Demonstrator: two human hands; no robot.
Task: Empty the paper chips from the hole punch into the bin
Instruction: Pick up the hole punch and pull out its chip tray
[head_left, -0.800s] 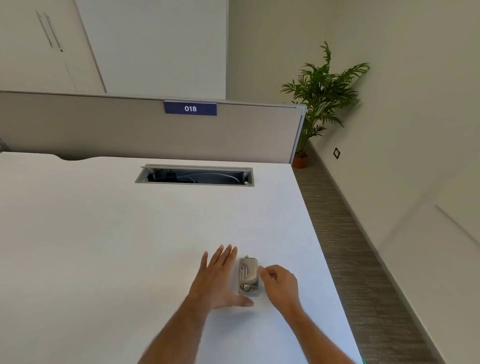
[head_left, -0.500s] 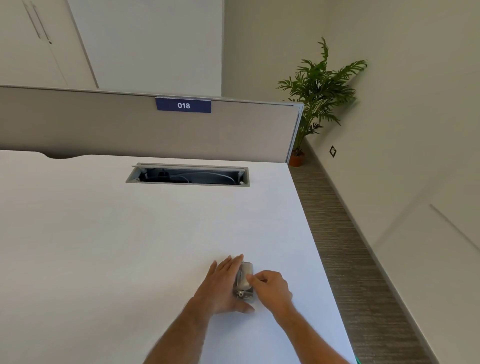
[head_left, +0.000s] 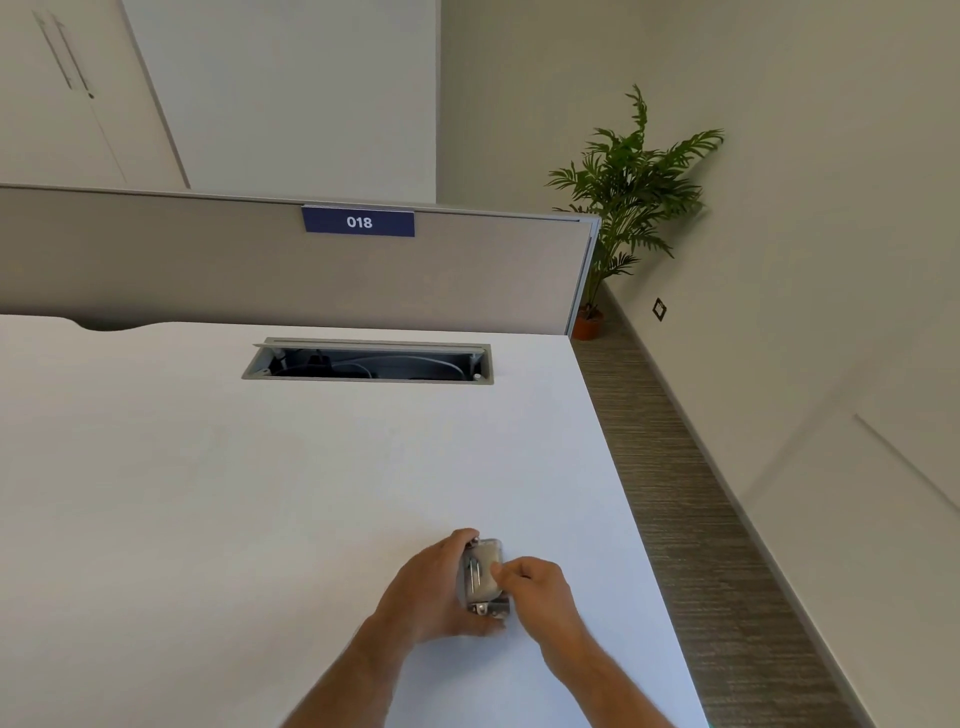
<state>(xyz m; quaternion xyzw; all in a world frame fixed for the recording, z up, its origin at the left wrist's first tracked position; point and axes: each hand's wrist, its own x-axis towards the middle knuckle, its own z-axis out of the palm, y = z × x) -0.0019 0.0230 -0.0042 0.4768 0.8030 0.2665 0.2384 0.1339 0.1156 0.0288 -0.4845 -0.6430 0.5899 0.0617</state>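
A small grey metal hole punch (head_left: 484, 576) sits on the white desk (head_left: 260, 493) near its front right part. My left hand (head_left: 434, 590) wraps around the punch from the left, fingers over its far end and thumb at its near end. From the right, my right hand (head_left: 535, 584) pinches the punch's top with fingertips. No bin is in view. No paper chips are visible.
A grey cable tray opening (head_left: 368, 362) is set into the desk farther back. Behind it stands a beige partition (head_left: 208, 270) with a blue "018" label (head_left: 358, 222). The desk's right edge drops to striped carpet (head_left: 691, 519). A potted plant (head_left: 626, 192) stands in the corner.
My left hand went from flat and open beside the punch to curled around it. The right hand shifted onto the punch's top. The camera tilted slightly.
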